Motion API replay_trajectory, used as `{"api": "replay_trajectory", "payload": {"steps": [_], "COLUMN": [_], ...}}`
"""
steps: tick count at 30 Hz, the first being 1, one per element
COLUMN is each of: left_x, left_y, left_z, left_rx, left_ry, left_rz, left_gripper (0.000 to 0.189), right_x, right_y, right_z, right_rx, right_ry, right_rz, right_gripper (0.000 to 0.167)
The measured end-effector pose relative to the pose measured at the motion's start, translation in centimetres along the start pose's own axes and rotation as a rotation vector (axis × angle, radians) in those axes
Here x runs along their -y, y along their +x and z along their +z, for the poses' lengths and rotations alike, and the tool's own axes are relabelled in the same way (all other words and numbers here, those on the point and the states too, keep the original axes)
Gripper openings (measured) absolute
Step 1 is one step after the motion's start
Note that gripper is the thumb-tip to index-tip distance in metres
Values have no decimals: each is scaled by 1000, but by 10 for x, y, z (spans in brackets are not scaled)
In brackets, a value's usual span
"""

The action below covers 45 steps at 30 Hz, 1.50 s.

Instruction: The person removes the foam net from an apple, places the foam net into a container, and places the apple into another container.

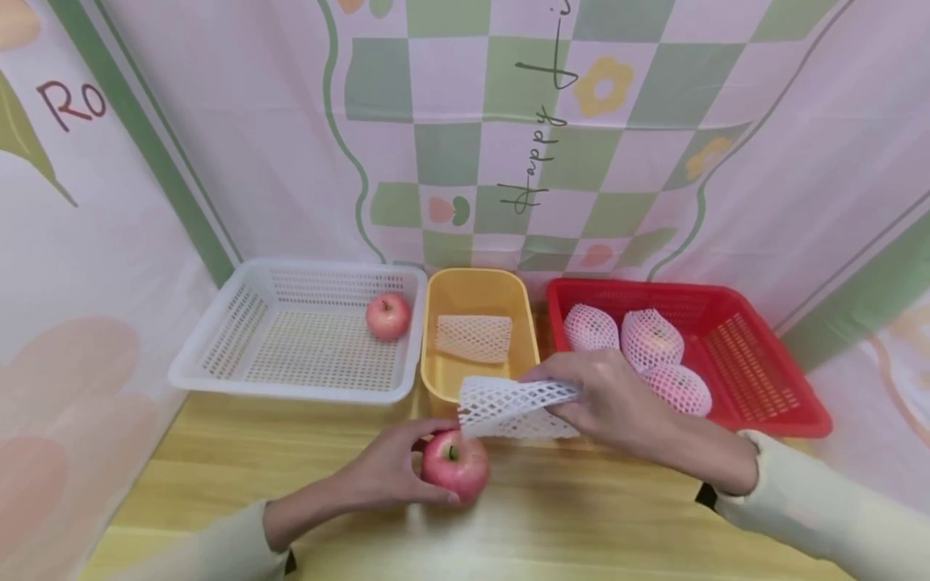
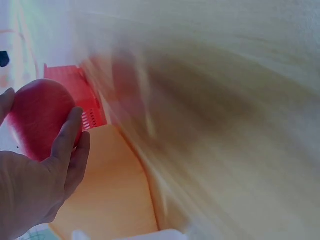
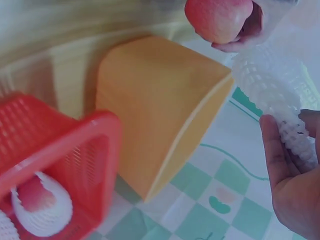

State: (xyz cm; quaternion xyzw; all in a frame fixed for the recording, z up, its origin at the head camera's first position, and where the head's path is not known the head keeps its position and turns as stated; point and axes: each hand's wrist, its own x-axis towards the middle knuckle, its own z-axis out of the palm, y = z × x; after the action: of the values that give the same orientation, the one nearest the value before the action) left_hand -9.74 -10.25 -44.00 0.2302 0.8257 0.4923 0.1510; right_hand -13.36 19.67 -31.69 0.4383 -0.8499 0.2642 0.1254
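Observation:
My left hand (image 1: 385, 470) grips a red apple (image 1: 455, 466) by its side, thumb near the front and fingers behind, stem facing up. In the left wrist view the apple (image 2: 42, 119) sits between thumb and fingers. My right hand (image 1: 609, 397) pinches a white foam fruit net (image 1: 501, 407) by one end. The net's other end hangs right at the top of the apple, overlapping its edge in the head view. From the right wrist, the net (image 3: 272, 87) stretches from my fingers toward the apple (image 3: 218, 19).
A white basket (image 1: 298, 394) at left holds one bare apple (image 1: 387, 315). The yellow bin (image 1: 526, 323) in the middle contains another foam net (image 1: 474, 338). At right, a red basket (image 1: 756, 355) holds three net-wrapped apples (image 1: 652, 339). A patterned cloth (image 1: 450, 153) hangs behind.

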Motion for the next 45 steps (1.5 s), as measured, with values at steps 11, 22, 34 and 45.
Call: {"api": "replay_trajectory", "payload": {"steps": [11, 22, 34, 45], "left_x": [-21, -36, -41, -37], "left_y": [-17, -22, -13, 1], "left_z": [-28, -66, -114, -150], "left_rx": [-13, -52, -151, -159], "left_ry": [17, -16, -53, -171], "left_rz": [-4, 19, -157, -203], "left_gripper": [81, 77, 84, 77], "right_x": [-6, -33, -61, -74], "right_y": [35, 62, 78, 86], "right_z": [-10, -6, 7, 23], "right_rx": [-10, 11, 14, 38], "right_ry": [-49, -63, -104, -128], "right_rz": [78, 133, 166, 168], "right_gripper": [36, 24, 20, 16]}}
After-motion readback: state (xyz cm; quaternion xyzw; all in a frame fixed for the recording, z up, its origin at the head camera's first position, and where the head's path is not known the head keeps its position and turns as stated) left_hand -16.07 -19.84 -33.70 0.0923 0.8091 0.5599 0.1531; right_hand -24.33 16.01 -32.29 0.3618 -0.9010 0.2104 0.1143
